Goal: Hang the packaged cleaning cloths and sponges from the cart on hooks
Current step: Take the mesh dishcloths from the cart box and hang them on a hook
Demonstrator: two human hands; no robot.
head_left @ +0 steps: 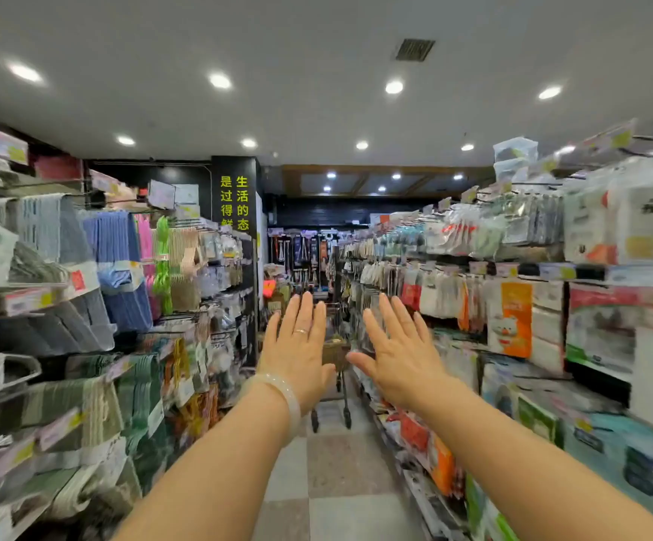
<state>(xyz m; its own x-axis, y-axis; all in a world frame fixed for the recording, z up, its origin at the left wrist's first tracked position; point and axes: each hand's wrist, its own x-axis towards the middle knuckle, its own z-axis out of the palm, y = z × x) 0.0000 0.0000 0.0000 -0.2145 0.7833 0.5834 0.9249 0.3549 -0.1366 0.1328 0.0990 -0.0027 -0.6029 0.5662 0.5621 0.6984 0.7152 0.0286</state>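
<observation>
Head view: both hands, the left hand (297, 345) and the right hand (399, 349), are held up flat and empty. Behind them the cart (334, 357) is seen, well apart. Its packs are judged light and soft, best pinched at the top.

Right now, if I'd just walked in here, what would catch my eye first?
Two bare hands, the left hand and the right hand, are held up open, palms away, in the middle of the view. Between and beyond them a shopping cart stands on the aisle floor. Shelves of packaged goods line both sides, with blue cloths hanging on the left.
</observation>
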